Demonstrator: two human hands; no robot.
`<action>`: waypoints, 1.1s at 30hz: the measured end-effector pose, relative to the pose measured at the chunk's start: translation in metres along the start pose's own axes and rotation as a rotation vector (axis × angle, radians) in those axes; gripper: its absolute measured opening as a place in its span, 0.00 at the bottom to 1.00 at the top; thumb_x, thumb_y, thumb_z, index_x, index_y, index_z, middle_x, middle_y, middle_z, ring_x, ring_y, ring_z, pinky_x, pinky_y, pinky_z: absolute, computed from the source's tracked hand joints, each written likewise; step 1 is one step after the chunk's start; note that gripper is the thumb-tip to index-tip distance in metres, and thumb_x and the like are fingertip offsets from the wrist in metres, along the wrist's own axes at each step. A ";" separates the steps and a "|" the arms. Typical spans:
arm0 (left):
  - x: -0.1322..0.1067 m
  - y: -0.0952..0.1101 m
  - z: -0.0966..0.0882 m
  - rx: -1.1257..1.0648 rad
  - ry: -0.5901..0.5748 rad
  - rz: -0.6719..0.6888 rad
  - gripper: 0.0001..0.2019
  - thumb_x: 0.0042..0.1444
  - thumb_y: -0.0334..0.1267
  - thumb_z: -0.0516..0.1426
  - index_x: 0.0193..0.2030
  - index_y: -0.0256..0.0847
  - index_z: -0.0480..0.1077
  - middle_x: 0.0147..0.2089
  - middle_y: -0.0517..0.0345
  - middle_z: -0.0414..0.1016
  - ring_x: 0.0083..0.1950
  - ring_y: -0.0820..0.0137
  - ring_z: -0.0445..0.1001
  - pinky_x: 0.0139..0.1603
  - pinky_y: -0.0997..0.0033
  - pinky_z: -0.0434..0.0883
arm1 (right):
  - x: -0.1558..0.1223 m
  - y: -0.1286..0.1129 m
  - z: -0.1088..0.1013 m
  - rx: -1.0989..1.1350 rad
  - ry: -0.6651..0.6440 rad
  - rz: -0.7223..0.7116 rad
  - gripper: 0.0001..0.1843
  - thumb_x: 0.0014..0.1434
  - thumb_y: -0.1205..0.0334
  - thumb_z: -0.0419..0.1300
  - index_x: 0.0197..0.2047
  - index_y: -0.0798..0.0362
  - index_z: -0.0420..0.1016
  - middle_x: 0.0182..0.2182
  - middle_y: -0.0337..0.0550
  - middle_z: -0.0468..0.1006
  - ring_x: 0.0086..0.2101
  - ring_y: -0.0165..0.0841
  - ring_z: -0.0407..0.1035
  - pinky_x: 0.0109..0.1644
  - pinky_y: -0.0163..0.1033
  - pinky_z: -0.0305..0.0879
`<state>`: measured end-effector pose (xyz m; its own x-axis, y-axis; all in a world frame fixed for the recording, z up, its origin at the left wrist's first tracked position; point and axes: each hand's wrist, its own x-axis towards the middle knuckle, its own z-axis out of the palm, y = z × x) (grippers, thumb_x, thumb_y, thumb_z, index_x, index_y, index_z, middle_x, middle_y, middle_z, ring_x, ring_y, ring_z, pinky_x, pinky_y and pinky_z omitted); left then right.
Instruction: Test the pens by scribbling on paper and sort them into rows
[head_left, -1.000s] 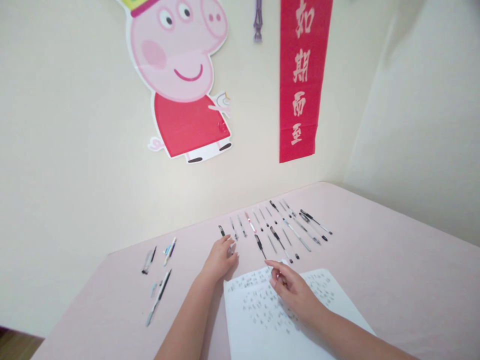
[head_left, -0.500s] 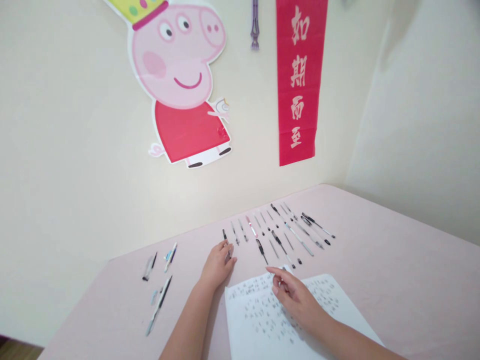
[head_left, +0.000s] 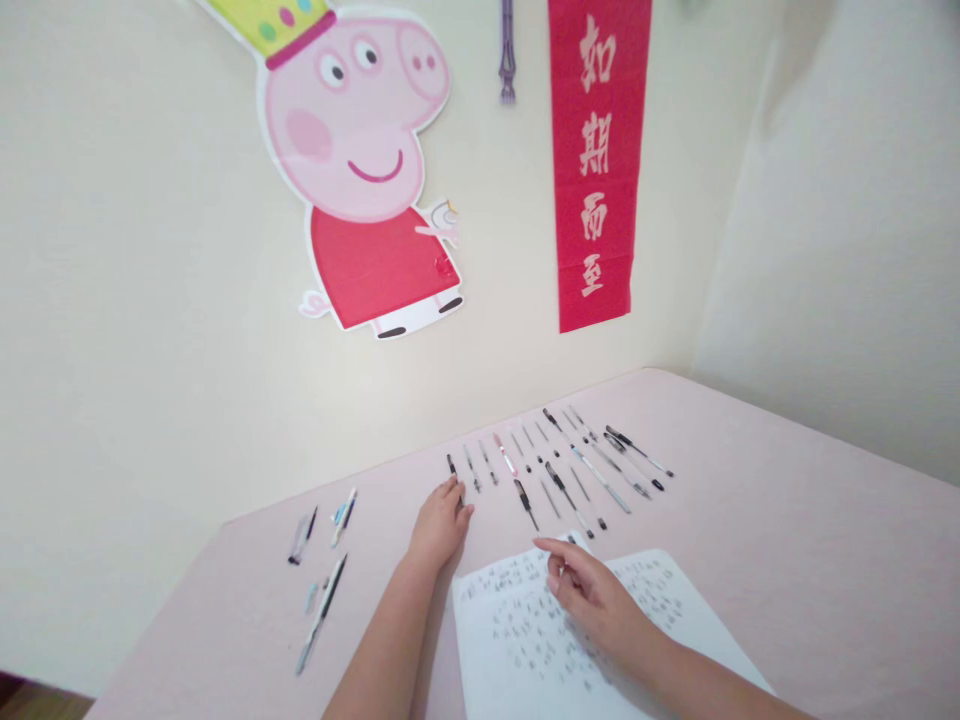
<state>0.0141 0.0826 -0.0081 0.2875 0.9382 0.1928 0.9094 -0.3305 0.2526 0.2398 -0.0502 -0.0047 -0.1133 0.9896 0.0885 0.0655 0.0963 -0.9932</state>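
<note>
My left hand (head_left: 440, 520) is at the left end of the rows of pens, its fingers closed round a slim black pen (head_left: 451, 464) that lies on the table. Part of that pen is hidden under the fingers. Over the open notebook (head_left: 517, 630), whose pages carry handwriting, hovers my right hand (head_left: 589, 590). Its index finger points left and the others curl loosely, with nothing visible in them. Just beyond it lie a black-capped pen (head_left: 524, 500) and another black pen (head_left: 562, 490).
More pens and refills lie in rows on the pink table (head_left: 787, 540), among them a pink-and-white pen (head_left: 505, 455) and a pale blue pen (head_left: 600, 478). Disassembled pen parts (head_left: 322, 612) are at the left. The wall (head_left: 187, 300) rises behind the table.
The view has shifted slightly. My left hand's fingers have drawn in a little at the black pen. The right hand stays over the notebook.
</note>
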 end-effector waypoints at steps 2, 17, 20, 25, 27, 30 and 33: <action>0.004 0.003 0.000 0.022 -0.027 -0.021 0.22 0.57 0.39 0.50 0.57 0.34 0.64 0.64 0.46 0.59 0.64 0.64 0.59 0.64 0.66 0.54 | 0.000 0.000 0.000 -0.003 -0.004 0.007 0.24 0.53 0.48 0.57 0.50 0.53 0.71 0.30 0.40 0.66 0.26 0.29 0.59 0.32 0.36 0.59; 0.003 0.010 0.003 -0.029 0.017 -0.042 0.22 0.58 0.38 0.49 0.59 0.35 0.62 0.66 0.45 0.54 0.66 0.63 0.55 0.64 0.64 0.54 | -0.001 -0.009 -0.001 -0.092 -0.018 0.001 0.19 0.54 0.51 0.55 0.43 0.53 0.73 0.27 0.40 0.66 0.25 0.29 0.58 0.31 0.36 0.58; -0.003 0.012 0.001 -0.094 0.058 -0.044 0.22 0.57 0.38 0.50 0.59 0.35 0.63 0.65 0.44 0.56 0.65 0.62 0.56 0.64 0.63 0.55 | -0.001 -0.011 -0.002 -0.132 -0.044 0.011 0.14 0.53 0.52 0.54 0.36 0.53 0.72 0.24 0.38 0.64 0.25 0.29 0.57 0.31 0.36 0.56; -0.017 0.010 0.000 -0.207 0.182 -0.092 0.17 0.57 0.36 0.50 0.51 0.34 0.69 0.55 0.45 0.68 0.57 0.64 0.66 0.60 0.63 0.62 | -0.002 -0.012 -0.002 -0.139 -0.083 0.031 0.06 0.51 0.60 0.52 0.26 0.52 0.61 0.21 0.34 0.58 0.24 0.29 0.54 0.29 0.35 0.52; -0.026 0.009 0.000 -0.243 0.228 -0.094 0.15 0.57 0.35 0.51 0.49 0.35 0.70 0.51 0.47 0.71 0.54 0.64 0.68 0.58 0.62 0.64 | -0.002 -0.011 -0.002 -0.143 -0.098 0.029 0.04 0.50 0.63 0.51 0.25 0.51 0.59 0.21 0.33 0.58 0.24 0.29 0.54 0.28 0.34 0.52; -0.043 0.009 0.001 -0.278 0.296 -0.102 0.14 0.57 0.35 0.51 0.48 0.37 0.70 0.48 0.48 0.72 0.52 0.64 0.70 0.56 0.60 0.65 | -0.002 -0.009 -0.002 -0.167 -0.119 0.027 0.03 0.47 0.66 0.50 0.24 0.51 0.58 0.20 0.33 0.58 0.24 0.29 0.55 0.28 0.34 0.52; -0.061 0.011 0.005 -0.288 0.324 -0.097 0.14 0.57 0.36 0.50 0.49 0.37 0.69 0.49 0.48 0.72 0.52 0.64 0.69 0.55 0.59 0.66 | -0.003 -0.009 -0.003 -0.182 -0.132 0.017 0.02 0.47 0.66 0.51 0.24 0.52 0.59 0.21 0.34 0.60 0.24 0.29 0.56 0.29 0.34 0.53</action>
<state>0.0080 0.0227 -0.0221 0.0540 0.9009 0.4305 0.7934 -0.3006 0.5294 0.2424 -0.0532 0.0038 -0.2383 0.9699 0.0492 0.2449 0.1091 -0.9634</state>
